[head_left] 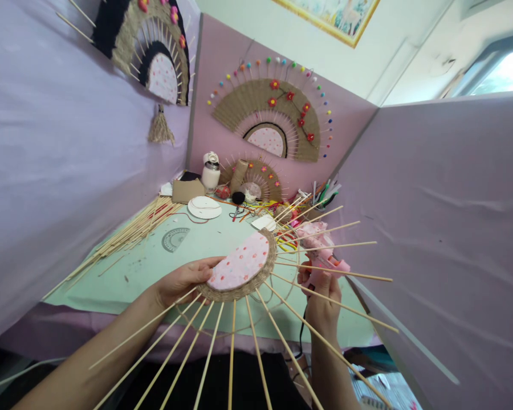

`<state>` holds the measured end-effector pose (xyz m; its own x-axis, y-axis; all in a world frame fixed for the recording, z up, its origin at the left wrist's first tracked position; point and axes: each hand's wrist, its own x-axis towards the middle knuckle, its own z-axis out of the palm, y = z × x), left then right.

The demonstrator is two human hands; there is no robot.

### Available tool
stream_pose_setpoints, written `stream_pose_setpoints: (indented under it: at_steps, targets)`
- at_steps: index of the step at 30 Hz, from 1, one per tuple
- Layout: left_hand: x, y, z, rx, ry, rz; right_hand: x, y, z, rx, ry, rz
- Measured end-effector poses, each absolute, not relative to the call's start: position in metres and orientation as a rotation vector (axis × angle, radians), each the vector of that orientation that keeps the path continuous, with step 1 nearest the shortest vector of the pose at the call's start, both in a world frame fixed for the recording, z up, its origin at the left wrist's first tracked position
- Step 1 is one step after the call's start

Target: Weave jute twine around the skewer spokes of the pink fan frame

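My left hand [192,278] grips the left end of a half-round fan frame [241,265], its thumb on the face. The frame is covered in pink floral fabric and edged with a band of brown twine [235,292]. Thin wooden sticks [233,353] radiate from that edge, downward and to the right. At the right, my right hand [325,290] is wrapped around the handle of a pink glue gun [320,247], partly behind the sticks. A loose strand of twine loops below and beside the frame. The nozzle is hard to make out.
A bundle of sticks [132,230] and a protractor [175,239] lie on the green tabletop [149,279]. Farther back are a white disc [204,208], a white bottle [211,173], black yarn [238,197] and yellow-handled scissors [287,242]. A finished fan [235,105] hangs on the back panel.
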<state>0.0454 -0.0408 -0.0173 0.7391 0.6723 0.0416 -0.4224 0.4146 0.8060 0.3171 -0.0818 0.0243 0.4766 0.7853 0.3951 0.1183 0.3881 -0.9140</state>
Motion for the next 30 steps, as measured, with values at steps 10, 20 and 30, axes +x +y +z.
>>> stream_pose_setpoints:
  at_steps: [10,20,30]
  targets:
    - [0.047,-0.042,-0.015,0.899,0.304,0.713,0.311,-0.085,0.032,-1.118,-0.998,0.536]
    - [0.048,-0.044,-0.01,0.89,0.316,0.697,0.307,-0.089,0.038,-1.117,-1.008,0.544]
    - [0.048,-0.045,-0.009,0.895,0.312,0.696,0.312,-0.085,0.031,-1.115,-1.001,0.526]
